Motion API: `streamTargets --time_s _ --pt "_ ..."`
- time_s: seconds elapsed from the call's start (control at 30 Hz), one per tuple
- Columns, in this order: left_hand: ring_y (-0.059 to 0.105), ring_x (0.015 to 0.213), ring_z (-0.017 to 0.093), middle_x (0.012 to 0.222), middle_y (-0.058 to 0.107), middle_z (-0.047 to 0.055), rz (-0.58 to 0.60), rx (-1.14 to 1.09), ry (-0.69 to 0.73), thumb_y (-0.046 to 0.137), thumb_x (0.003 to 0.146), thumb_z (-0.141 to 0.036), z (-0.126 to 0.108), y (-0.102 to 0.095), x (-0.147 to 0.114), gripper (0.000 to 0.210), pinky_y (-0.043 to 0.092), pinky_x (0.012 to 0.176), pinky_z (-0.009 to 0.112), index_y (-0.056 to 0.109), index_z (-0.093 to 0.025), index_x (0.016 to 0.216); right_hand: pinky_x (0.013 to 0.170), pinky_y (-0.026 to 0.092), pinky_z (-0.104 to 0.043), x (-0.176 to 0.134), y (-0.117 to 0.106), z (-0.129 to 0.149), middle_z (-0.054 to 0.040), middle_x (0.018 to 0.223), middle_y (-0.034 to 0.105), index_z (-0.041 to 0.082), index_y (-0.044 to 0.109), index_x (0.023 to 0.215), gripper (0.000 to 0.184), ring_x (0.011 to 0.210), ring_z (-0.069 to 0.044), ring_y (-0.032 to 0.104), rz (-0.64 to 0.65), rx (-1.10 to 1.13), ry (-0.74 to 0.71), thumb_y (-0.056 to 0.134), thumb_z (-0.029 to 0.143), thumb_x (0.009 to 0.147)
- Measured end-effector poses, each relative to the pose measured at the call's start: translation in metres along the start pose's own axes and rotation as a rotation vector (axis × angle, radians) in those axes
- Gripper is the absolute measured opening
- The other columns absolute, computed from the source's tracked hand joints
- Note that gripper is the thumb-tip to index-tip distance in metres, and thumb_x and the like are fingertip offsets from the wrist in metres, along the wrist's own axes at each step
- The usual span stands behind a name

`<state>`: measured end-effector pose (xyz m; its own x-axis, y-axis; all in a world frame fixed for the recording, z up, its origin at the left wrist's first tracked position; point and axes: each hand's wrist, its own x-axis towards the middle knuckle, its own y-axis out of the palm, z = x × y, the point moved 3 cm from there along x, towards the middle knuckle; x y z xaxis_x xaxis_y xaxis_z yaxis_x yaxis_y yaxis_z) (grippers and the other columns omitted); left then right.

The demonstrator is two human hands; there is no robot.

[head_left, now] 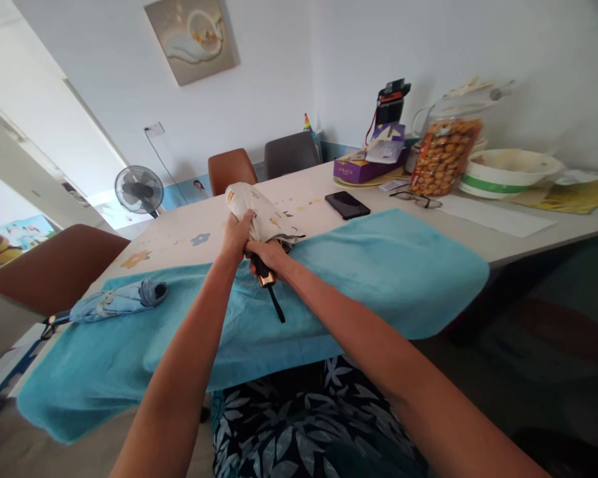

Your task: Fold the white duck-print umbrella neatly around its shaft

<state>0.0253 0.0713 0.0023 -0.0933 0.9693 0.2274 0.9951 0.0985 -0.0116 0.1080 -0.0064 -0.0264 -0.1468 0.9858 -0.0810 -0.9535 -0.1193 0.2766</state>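
A folding umbrella (264, 216) with a cream printed canopy is held tilted above the table, its black handle and wrist strap pointing toward me. My left hand (236, 234) is closed around the left side of the canopy. My right hand (270, 257) grips lower down, where the canopy meets the handle; part of its fingers is hidden. Under both hands a turquoise towel (379, 265) covers the table's front edge. To the left, a rolled light-blue umbrella (119, 302) lies on the towel.
On the table (189, 249) are a black phone (347, 204), eyeglasses (416, 199), a purple box (361, 167), a jar of round brown snacks (446, 156) and a white-green bowl (508, 174). Chairs (232, 166) stand behind it and a brown chair (62, 265) at left. A fan (139, 190) stands farther back.
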Motion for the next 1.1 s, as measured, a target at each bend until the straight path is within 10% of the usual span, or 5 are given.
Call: streamTargets --time_s 0.4,0.6,1.1 --pt "0.067 0.096 0.025 0.092 0.072 0.008 0.145 -0.638 -0.297 0.057 0.078 -0.029 0.016 -0.014 -0.011 0.036 0.053 0.091 0.038 0.064 -0.013 0.11 0.03 0.044 -0.019 0.0 0.006 -0.011 0.0007 0.047 0.058 0.013 0.053 0.078 0.014 0.032 -0.012 0.051 0.216 -0.108 0.048 0.062 0.023 0.082" --pt "0.066 0.1 0.026 0.098 0.072 0.009 0.028 -0.677 -0.301 0.054 0.081 -0.032 0.027 -0.029 -0.009 0.042 0.051 0.093 0.039 0.061 -0.014 0.117 0.027 0.043 -0.02 0.008 0.003 -0.02 -0.0013 0.047 0.06 0.016 0.051 0.089 0.034 0.035 -0.016 0.056 0.102 -0.219 0.063 0.075 0.033 0.073" --pt "0.065 0.1 0.024 0.098 0.071 0.009 -0.011 -0.66 -0.277 0.049 0.082 -0.031 0.033 -0.053 0.006 0.038 0.05 0.094 0.038 0.061 -0.014 0.114 0.034 0.051 -0.021 -0.001 0.008 -0.02 -0.0029 0.063 0.066 0.012 0.055 0.086 0.027 0.037 -0.01 0.056 0.344 -0.064 0.13 0.071 0.032 0.08"
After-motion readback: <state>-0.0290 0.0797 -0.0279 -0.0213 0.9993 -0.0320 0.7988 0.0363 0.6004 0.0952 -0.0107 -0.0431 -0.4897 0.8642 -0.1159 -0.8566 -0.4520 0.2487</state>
